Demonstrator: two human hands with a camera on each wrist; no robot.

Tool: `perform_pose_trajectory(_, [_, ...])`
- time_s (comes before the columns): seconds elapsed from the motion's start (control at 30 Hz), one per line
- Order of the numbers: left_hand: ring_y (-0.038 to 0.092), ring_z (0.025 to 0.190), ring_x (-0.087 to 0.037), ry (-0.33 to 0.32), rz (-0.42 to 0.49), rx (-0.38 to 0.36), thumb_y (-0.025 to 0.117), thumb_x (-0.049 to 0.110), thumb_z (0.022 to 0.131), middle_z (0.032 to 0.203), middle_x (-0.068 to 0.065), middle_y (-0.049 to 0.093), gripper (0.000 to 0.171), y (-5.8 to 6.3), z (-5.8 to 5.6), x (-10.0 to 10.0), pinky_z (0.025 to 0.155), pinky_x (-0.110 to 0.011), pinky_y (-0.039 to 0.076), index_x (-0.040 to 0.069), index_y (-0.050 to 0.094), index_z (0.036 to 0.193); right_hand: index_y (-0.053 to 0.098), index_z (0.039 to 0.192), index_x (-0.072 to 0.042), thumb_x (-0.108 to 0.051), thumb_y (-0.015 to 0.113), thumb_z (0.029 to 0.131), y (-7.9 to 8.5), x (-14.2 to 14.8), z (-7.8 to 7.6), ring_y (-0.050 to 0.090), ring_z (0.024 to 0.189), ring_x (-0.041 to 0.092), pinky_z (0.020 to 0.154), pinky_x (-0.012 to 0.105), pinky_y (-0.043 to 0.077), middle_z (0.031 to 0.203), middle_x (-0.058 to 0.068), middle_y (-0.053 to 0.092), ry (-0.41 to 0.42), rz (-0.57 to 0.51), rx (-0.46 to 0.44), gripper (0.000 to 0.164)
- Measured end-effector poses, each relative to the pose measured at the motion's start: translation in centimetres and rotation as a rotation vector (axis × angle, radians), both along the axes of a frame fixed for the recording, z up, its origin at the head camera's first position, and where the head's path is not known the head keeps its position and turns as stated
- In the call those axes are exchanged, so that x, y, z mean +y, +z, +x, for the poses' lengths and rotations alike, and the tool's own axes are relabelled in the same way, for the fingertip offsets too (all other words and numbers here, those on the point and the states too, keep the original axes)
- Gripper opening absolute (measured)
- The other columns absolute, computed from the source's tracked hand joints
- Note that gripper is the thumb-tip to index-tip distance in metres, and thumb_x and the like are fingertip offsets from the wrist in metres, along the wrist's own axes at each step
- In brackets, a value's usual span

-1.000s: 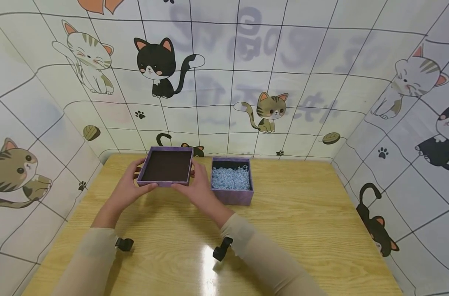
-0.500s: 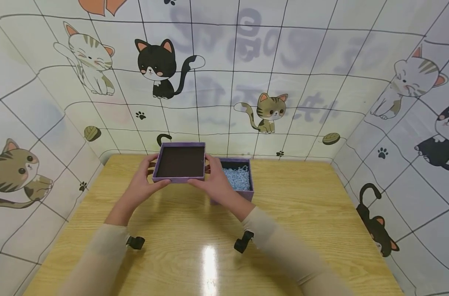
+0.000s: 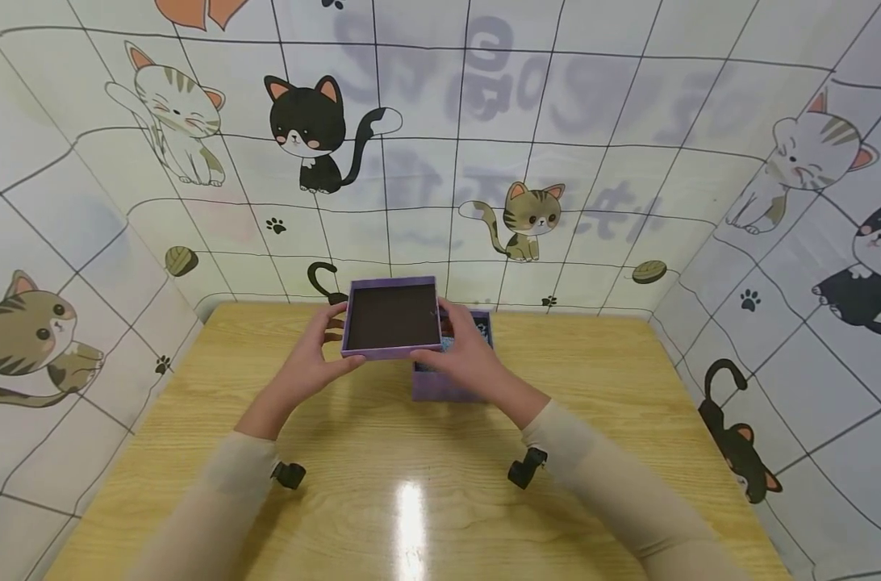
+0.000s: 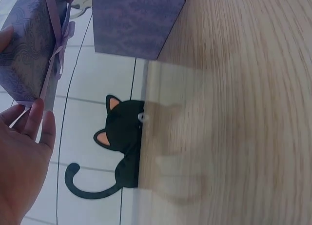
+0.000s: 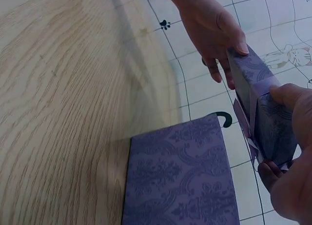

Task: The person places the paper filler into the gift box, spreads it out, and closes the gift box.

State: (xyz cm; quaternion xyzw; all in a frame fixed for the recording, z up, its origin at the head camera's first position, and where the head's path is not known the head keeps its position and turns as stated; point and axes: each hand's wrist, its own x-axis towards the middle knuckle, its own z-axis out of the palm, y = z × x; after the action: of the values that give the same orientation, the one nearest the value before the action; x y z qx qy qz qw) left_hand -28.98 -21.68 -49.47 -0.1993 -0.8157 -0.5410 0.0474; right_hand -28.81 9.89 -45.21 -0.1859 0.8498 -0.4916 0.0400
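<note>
Table (image 3: 353, 516) carries the box (image 3: 448, 389), mouth up, near the back edge. The lid (image 3: 395, 316) is held in the air, covering the box's left part in the head view, hollow side up; nearly square, its slightly longer axis runs left to right. The left hand (image 3: 306, 371) and right hand (image 3: 477, 363), apart, grip its opposite sides. A ribbon (image 4: 59, 49) faces down beneath it. Blue shreds (image 3: 447, 344) show inside the box.

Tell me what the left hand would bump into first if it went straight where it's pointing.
The square purple cardboard-looking lid with a dark inside, which the left hand holds. If that moved along, the white cat-patterned wall seems next, though depth is unclear.
</note>
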Motion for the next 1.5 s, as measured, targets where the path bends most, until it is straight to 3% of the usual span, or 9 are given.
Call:
perform_pose_trajectory(0.37, [0.052, 0.141, -0.033, -0.095, -0.011, 0.049, 0.093, 0.01, 0.091, 0.164, -0.009, 0.043, 0.097, 0.2, -0.4, 3.4, 0.118, -0.064, 0.043, 0.016, 0.038, 0.171, 0.027, 0.176, -0.013, -0.031, 0.091, 0.096, -1.0, 4.2, 0.7, 0.056, 0.139, 0.032, 0.112, 0.054, 0.053, 0.156, 0.009, 0.045, -0.01, -0.069, 0.004, 0.104])
perform_pose_trajectory(0.57, [0.053, 0.143, -0.036, -0.148, -0.01, 0.066, 0.092, 0.011, 0.093, 0.169, -0.012, 0.04, 0.095, 0.0, -0.7, 4.9, 0.119, -0.062, 0.044, 0.011, 0.038, 0.171, 0.029, 0.176, -0.016, -0.03, 0.092, 0.095, -1.5, 6.2, 1.0, 0.056, 0.139, 0.035, 0.106, 0.056, 0.056, 0.164, 0.009, 0.041, -0.015, -0.104, 0.002, 0.104])
perform_pose_trajectory(0.73, [0.054, 0.142, -0.034, -0.178, -0.012, 0.083, 0.092, 0.013, 0.093, 0.169, -0.012, 0.041, 0.094, -0.5, -1.1, 6.2, 0.118, -0.059, 0.046, 0.011, 0.039, 0.17, 0.032, 0.175, -0.017, -0.022, 0.093, 0.094, -2.3, 7.7, 1.4, 0.057, 0.138, 0.04, 0.109, 0.061, 0.053, 0.165, 0.011, 0.042, -0.019, -0.132, 0.005, 0.102])
perform_pose_trajectory(0.93, [0.055, 0.141, -0.03, -0.213, -0.011, 0.079, 0.092, 0.012, 0.091, 0.171, -0.008, 0.04, 0.097, -0.7, -1.0, 7.6, 0.118, -0.056, 0.047, 0.013, 0.038, 0.171, 0.034, 0.174, -0.016, -0.018, 0.094, 0.093, -2.9, 9.2, 2.0, 0.058, 0.135, 0.036, 0.118, 0.061, 0.046, 0.165, 0.011, 0.043, -0.043, -0.132, 0.044, 0.101])
perform_pose_trajectory(1.5, [0.054, 0.143, -0.032, -0.253, -0.008, 0.114, 0.095, 0.01, 0.089, 0.17, -0.008, 0.041, 0.102, -0.9, -0.9, 8.8, 0.116, -0.064, 0.046, 0.013, 0.036, 0.173, 0.034, 0.174, -0.011, -0.008, 0.094, 0.091, -2.7, 10.7, 3.2, 0.057, 0.134, 0.036, 0.12, 0.06, 0.043, 0.164, 0.013, 0.043, -0.044, -0.162, 0.101, 0.103])
